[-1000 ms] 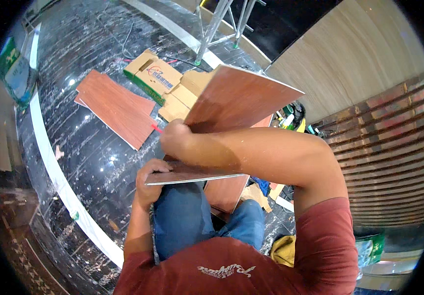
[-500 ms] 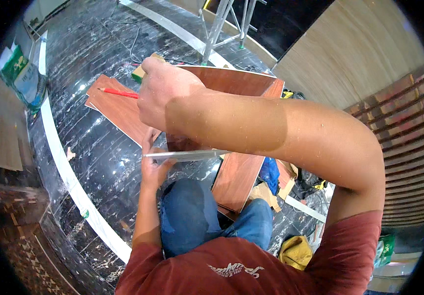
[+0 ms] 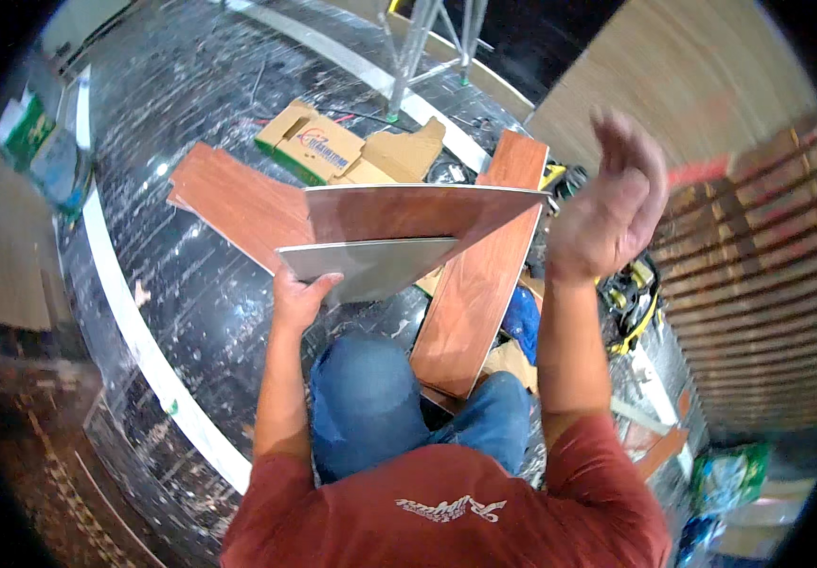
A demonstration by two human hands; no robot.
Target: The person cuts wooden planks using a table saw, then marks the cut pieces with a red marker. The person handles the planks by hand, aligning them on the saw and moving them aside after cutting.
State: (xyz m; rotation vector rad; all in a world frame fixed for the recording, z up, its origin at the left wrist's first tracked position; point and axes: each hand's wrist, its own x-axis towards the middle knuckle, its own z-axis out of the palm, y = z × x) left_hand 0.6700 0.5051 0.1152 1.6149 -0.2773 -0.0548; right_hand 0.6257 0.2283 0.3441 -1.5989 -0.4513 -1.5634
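My left hand (image 3: 300,299) grips the near left end of a thin board whose grey back (image 3: 370,265) faces me, the thumb lying over it. Just beyond, a reddish-brown wood-grain plank (image 3: 380,213) stands on edge, its thin pale rim uppermost. My right hand (image 3: 614,204) is raised at the right, away from the boards and smeared by motion. A blurred red pencil (image 3: 699,173) sticks out from it to the right. The lower part of the grey-backed board is partly hidden by my knee and hand.
More wood-grain planks (image 3: 238,194) lie on the dark, dusty floor at left, and another plank (image 3: 484,303) lies right of centre. Beyond them are an opened cardboard box (image 3: 318,142) and a metal ladder (image 3: 413,62). Yellow-black tools (image 3: 631,308) and a blue bag (image 3: 520,322) lie at right.
My right hand has swung with the red pencil from above the left hand out to the far right, uncovering the boards and the cardboard box. My left hand keeps its hold.
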